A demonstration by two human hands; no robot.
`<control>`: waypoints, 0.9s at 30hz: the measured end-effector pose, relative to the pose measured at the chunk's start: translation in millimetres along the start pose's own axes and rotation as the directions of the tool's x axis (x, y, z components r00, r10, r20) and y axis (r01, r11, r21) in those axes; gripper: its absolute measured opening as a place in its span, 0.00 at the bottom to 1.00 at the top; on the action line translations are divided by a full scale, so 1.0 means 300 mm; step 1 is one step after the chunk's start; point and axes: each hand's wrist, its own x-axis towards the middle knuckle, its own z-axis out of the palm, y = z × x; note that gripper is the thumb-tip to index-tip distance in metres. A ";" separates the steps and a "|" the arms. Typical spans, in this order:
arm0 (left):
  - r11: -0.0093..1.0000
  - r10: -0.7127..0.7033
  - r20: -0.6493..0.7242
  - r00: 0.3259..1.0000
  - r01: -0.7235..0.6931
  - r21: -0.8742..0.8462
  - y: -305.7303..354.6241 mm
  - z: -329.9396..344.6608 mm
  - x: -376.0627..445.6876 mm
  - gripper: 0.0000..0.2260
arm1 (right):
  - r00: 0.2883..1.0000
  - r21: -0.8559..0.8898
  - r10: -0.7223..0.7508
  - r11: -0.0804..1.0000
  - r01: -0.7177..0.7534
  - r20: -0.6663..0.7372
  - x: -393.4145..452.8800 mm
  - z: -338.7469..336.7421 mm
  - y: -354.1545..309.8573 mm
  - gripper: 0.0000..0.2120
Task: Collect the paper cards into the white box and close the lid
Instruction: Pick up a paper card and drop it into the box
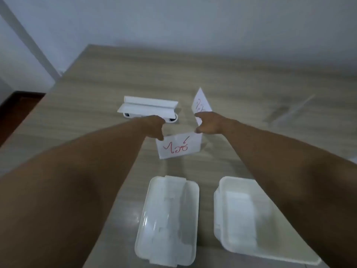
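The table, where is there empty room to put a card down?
The wooden table is bare along the far side by the wall, and at the left beyond the white holder. It is crowded in the middle, where the left hand and right hand hold cards, and near you, where the lid and white box sit.
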 end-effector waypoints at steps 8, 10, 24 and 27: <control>0.977 0.088 -0.086 0.992 -0.103 -0.187 0.005 0.222 0.011 0.09 | 0.994 0.025 -0.060 0.998 0.062 -0.088 0.050 0.254 0.041 0.14; 0.974 0.072 -0.116 0.991 -0.095 -0.204 0.018 0.226 -0.009 0.08 | 0.987 -0.010 -0.075 0.997 0.075 -0.143 0.037 0.253 0.058 0.13; 0.875 -0.003 -0.511 0.860 -0.245 -0.417 0.453 -0.031 -0.419 0.08 | 0.898 0.196 -0.042 0.971 0.141 -0.439 -0.562 -0.060 0.219 0.10; 0.846 0.016 -0.511 0.860 -0.284 -0.451 0.631 -0.025 -0.547 0.08 | 0.888 0.221 -0.020 0.966 0.136 -0.459 -0.769 -0.075 0.314 0.10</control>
